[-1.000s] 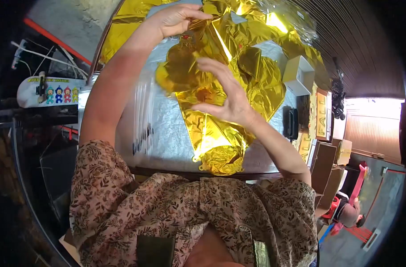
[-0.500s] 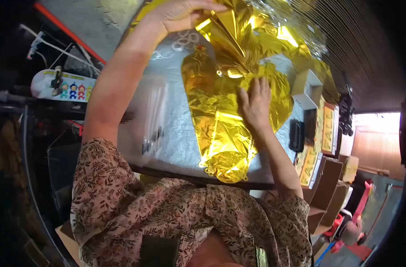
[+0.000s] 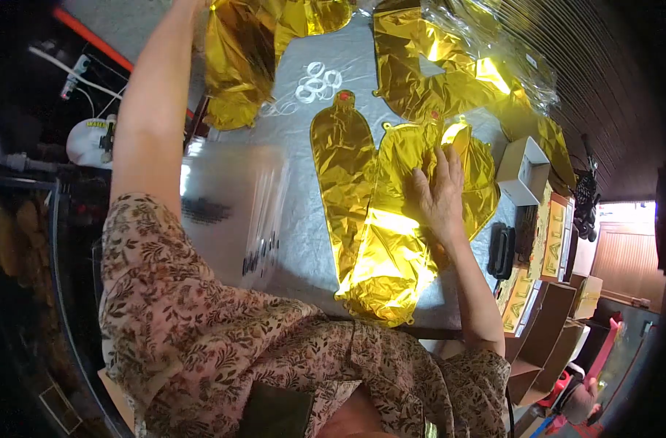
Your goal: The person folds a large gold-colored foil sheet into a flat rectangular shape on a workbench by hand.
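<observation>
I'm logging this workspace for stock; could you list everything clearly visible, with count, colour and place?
Covered table: one, silver-grey, centre
Flat foil shapes: several, gold, across table
Thin looped rings: several, white, upper middle
Stacked plastic sheets: uncountable, clear, left
Crinkled plastic film: uncountable, clear, upper right
Open rectangular box: one, white, right
Oblong object: one, black, right
Lettered packages: two visible, yellow, right edge
Cardboard cartons: several, brown, lower right
Straight bar: one, red, upper left
Person: one, partly pink-clad, lower right
Floral shirt: one, pinkish-brown, bottom
Left arm: one, bare, upper left; left grip unseen
Right grip: one, bare, flat on foil
</observation>
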### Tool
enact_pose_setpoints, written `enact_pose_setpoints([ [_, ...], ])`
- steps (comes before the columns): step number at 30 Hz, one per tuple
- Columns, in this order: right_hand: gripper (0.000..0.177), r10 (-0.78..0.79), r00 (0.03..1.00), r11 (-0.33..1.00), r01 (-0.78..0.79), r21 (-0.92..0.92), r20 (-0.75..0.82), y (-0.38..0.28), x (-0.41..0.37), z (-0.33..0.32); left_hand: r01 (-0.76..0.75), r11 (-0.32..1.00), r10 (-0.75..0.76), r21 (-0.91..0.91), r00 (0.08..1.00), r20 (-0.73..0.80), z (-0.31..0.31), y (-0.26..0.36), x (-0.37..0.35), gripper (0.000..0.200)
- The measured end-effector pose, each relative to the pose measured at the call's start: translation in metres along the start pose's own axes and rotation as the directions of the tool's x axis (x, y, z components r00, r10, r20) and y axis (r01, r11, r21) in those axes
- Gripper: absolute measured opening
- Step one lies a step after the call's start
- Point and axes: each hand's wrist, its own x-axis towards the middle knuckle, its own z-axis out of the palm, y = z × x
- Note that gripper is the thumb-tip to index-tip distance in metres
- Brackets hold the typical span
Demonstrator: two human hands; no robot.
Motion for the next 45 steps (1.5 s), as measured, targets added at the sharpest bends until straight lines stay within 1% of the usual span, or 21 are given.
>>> enact_pose_setpoints([
  [4, 0.064, 0.045, 0.999, 0.992, -0.047, 0.115, 0.020, -0.007, -0.003, -0.027, -0.039, 0.996, 0.045, -0.083, 0.997, 0.067, -0.011, -0.077, 0.016, 0.040],
  [6, 0.062, 0.096, 0.995, 0.989, -0.097, 0.113, 0.018, -0.006, -0.008, -0.045, -0.032, 0.962, 0.058, 0.271, 0.994, -0.088, -0.030, -0.123, 0.027, 0.037],
  [8, 0.059, 0.114, 0.993, 0.974, -0.115, 0.198, 0.016, -0.002, -0.019, -0.063, -0.017, 0.876, 0.023, 0.482, 1.000, -0.006, -0.094, -0.186, 0.062, 0.044],
  [10, 0.054, 0.077, 0.997, 0.987, -0.079, 0.138, 0.013, 0.012, -0.031, -0.076, 0.021, 0.353, 0.279, 0.936, 0.952, -0.127, -0.095, -0.189, 0.051, 0.051],
  [11, 0.052, 0.070, 0.997, 0.991, -0.072, 0.109, 0.018, 0.016, -0.038, -0.082, 0.012, 0.367, 0.274, 0.930, 0.954, -0.120, -0.080, -0.178, 0.039, 0.051],
  [14, 0.049, 0.031, 0.998, 1.000, -0.031, 0.001, 0.045, 0.027, -0.053, -0.088, 0.035, 0.413, 0.481, 0.910, 0.840, -0.251, -0.006, -0.104, -0.024, 0.043],
  [16, 0.048, 0.004, 0.995, 0.998, 0.003, -0.068, 0.095, 0.031, -0.061, -0.083, -0.425, 0.455, 0.630, 0.782, 0.775, 0.055, 0.068, -0.050, -0.086, 0.039],
  [18, 0.050, -0.079, 0.992, 0.978, 0.097, -0.186, 0.102, 0.031, -0.065, -0.067, -0.617, 0.509, 0.645, 0.601, 0.735, 0.209, 0.115, -0.052, -0.136, 0.039],
  [20, 0.054, -0.131, 0.985, 0.975, 0.149, -0.167, 0.114, 0.035, -0.065, -0.050, -0.603, 0.464, 0.477, 0.648, 0.787, 0.390, 0.154, -0.041, -0.201, 0.037],
  [22, 0.058, -0.125, 0.990, 0.972, 0.136, -0.189, 0.072, 0.028, -0.067, -0.037, -0.517, 0.642, 0.361, 0.566, 0.855, 0.372, 0.193, -0.050, -0.253, 0.033],
  [24, 0.061, -0.148, 0.985, 0.962, 0.165, -0.217, 0.092, 0.021, -0.076, -0.031, -0.565, 0.587, 0.433, 0.580, 0.824, 0.364, 0.218, -0.067, -0.285, 0.032],
  [26, 0.061, -0.117, 0.993, 0.968, 0.114, -0.222, -0.004, 0.009, -0.082, -0.027, -0.614, 0.520, 0.510, 0.594, 0.781, 0.361, 0.242, -0.076, -0.307, 0.031],
  [27, 0.060, -0.137, 0.990, 0.971, 0.127, -0.202, -0.034, 0.012, -0.085, -0.023, -0.482, 0.686, 0.397, 0.545, 0.876, 0.275, 0.255, -0.075, -0.311, 0.027],
  [28, 0.060, -0.160, 0.986, 0.969, 0.146, -0.201, -0.055, 0.014, -0.086, -0.018, -0.337, 0.814, 0.273, 0.473, 0.941, 0.201, 0.263, -0.072, -0.309, 0.024],
  [29, 0.060, -0.130, 0.991, 0.967, 0.120, -0.225, -0.032, 0.015, -0.089, -0.014, -0.351, 0.799, 0.295, 0.488, 0.936, 0.191, 0.268, -0.072, -0.305, 0.024],
  [31, 0.061, -0.114, 0.993, 0.959, 0.104, -0.263, -0.022, 0.019, -0.095, -0.010, -0.233, 0.813, 0.164, 0.533, 0.971, 0.175, 0.277, -0.071, -0.291, 0.028],
  [38, 0.062, -0.097, 0.995, 0.964, 0.084, -0.254, -0.038, 0.010, -0.097, -0.016, -0.302, 0.693, 0.269, 0.655, 0.951, 0.153, 0.277, -0.073, -0.186, 0.024],
  [39, 0.062, -0.091, 0.995, 0.969, 0.078, -0.233, -0.042, 0.008, -0.097, -0.019, -0.219, 0.768, 0.225, 0.602, 0.972, 0.066, 0.279, -0.073, -0.166, 0.026],
  [40, 0.062, -0.085, 0.996, 0.972, 0.074, -0.223, -0.041, 0.006, -0.096, -0.020, -0.235, 0.760, 0.242, 0.606, 0.968, 0.072, 0.278, -0.070, -0.145, 0.026],
  [42, 0.062, -0.063, 0.998, 0.977, 0.057, -0.206, -0.023, 0.003, -0.095, -0.024, -0.059, 0.752, 0.075, 0.657, 0.997, 0.003, 0.276, -0.065, -0.102, 0.028],
  [45, 0.063, -0.044, 0.999, 0.979, 0.044, -0.201, 0.003, 0.001, -0.094, -0.027, 0.026, 0.685, 0.062, 0.728, 0.994, -0.093, 0.267, -0.108, -0.001, 0.037],
])
